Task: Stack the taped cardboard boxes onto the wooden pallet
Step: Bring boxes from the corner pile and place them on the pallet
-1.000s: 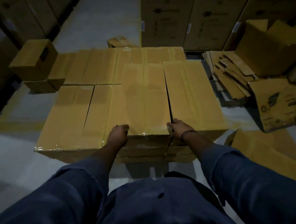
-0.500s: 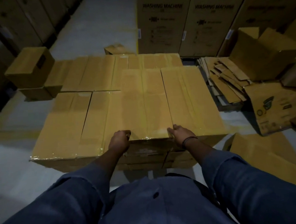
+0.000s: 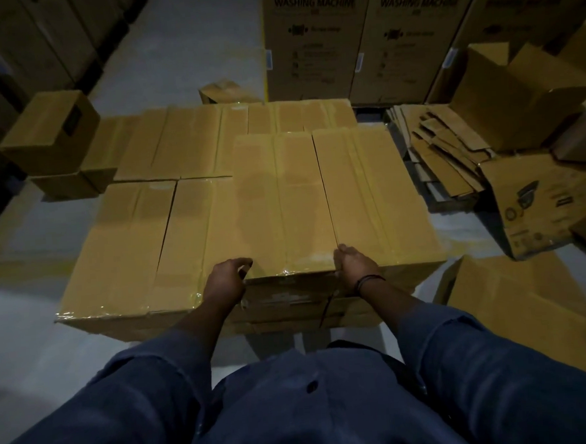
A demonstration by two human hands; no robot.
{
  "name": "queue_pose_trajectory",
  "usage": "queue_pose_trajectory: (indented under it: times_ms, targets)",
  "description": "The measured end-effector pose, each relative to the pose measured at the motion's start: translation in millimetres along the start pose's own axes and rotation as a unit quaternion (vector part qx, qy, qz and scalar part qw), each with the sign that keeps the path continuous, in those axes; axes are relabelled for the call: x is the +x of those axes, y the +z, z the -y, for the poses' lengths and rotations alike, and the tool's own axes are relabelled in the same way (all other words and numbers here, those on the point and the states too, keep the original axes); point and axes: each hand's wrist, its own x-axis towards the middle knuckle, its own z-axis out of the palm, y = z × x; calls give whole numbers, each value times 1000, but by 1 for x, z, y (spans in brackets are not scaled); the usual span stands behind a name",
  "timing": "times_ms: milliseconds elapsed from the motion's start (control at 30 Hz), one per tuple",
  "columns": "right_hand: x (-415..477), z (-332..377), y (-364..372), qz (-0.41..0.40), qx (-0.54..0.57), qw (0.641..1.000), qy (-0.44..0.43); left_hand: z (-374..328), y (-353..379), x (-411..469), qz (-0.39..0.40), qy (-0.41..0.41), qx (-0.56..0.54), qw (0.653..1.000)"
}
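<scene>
Floor (image 3: 178, 50): grey, smooth.
Back: washing machine cartons (image 3: 311, 42) stand on it.
Right: flattened cardboard pile (image 3: 442, 157), printed box (image 3: 537, 207), flat sheet (image 3: 516, 311).
Left: small box (image 3: 66, 186).
Middle: taped boxes (image 3: 196, 227), base hidden.

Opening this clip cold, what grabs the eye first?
At centre, the left hand and right hand grip the near corners of a long taped box lying on top of the stack of similar boxes. Behind it stand tall washing machine cartons, and a heap of flattened cardboard lies to the right.
</scene>
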Motion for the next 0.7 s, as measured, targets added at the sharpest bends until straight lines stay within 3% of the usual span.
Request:
queue_pose_trajectory:
  times_ms: [333, 567, 700]
  targets:
    - [15, 7, 1, -27, 207, 968, 137, -6, -8, -3, -7, -9, 31, 999]
    - [15, 7, -2, -19, 236, 960, 150, -10, -9, 1, 7, -30, 49, 998]
    - [13, 7, -4, -2, 194, 974, 116, -9, -11, 3, 31, -38, 55, 997]
